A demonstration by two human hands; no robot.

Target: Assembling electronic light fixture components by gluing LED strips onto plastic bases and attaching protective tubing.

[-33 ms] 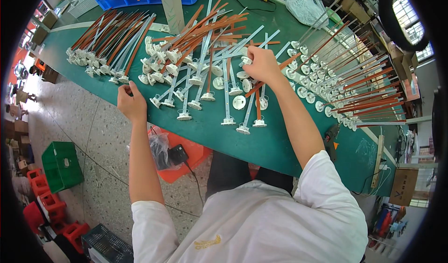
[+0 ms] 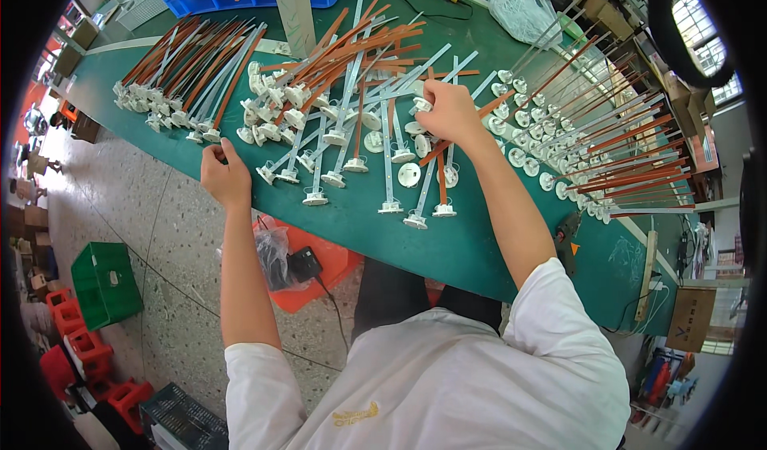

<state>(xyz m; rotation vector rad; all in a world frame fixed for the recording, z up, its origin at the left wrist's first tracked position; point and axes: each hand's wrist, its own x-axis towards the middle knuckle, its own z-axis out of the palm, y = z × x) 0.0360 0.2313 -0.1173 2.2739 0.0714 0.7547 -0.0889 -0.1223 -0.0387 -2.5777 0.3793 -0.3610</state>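
Observation:
My left hand [image 2: 226, 177] is at the table's near edge, its fingers curled. Its fingertips come close to the white base [image 2: 212, 136] of the end strip in the left-hand bundle; what they hold, if anything, is hidden. Farther right, my right hand [image 2: 447, 113] is closed over the middle pile, pinching a white round base [image 2: 419, 105] at its fingertips. Flat silver and brown strips [image 2: 351, 59] with white round bases lie crisscrossed around it. Several strips [image 2: 390, 158] point toward me, their bases nearest. A loose white disc [image 2: 409, 175] lies flat between them.
A left bundle [image 2: 192, 71] and a right row of strips [image 2: 631, 154] flank the pile on the green table [image 2: 351, 226]. Behind stand a post [image 2: 292, 15] and a blue crate [image 2: 180, 4]. A glue gun [image 2: 569, 230] lies right. A red stool [image 2: 319, 278] bears a black device.

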